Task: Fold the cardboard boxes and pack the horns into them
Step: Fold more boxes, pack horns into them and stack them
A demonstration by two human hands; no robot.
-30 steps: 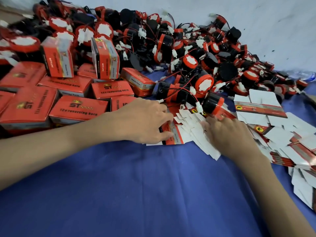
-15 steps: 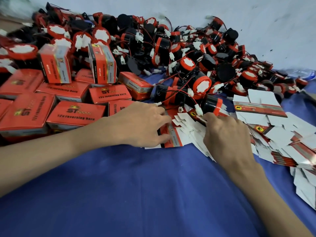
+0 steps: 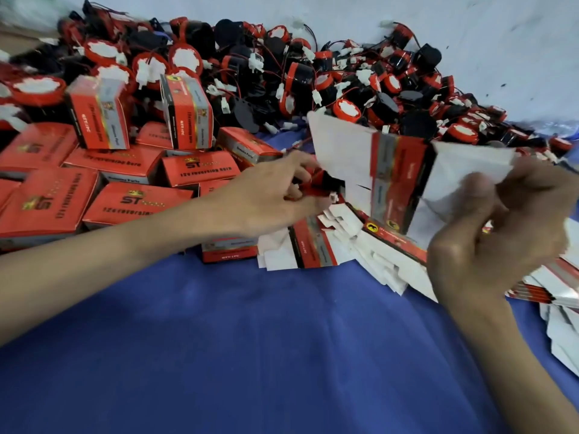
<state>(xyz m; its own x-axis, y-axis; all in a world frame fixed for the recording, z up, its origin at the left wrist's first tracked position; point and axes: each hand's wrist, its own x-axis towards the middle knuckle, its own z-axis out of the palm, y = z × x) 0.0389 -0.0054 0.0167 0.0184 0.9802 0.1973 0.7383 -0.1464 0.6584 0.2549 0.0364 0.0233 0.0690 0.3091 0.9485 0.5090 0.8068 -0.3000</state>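
Above flat pile | right grip (image 3: 501, 227) holds box blank (image 3: 398, 180) | left grip (image 3: 269, 195) on horn (image 3: 326, 183)

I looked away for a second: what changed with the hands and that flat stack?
The right hand lifted one flat box off the stack and holds it up by a white flap. The left hand moved to grip a horn. Packed boxes stayed put.

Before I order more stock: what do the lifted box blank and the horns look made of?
Box blank: thin card, it seems, glossy red print outside, plain matt white inside; it creases sharply where the right hand grips its flap. Horns: probably moulded plastic, shiny black bodies with red rims and white faces.
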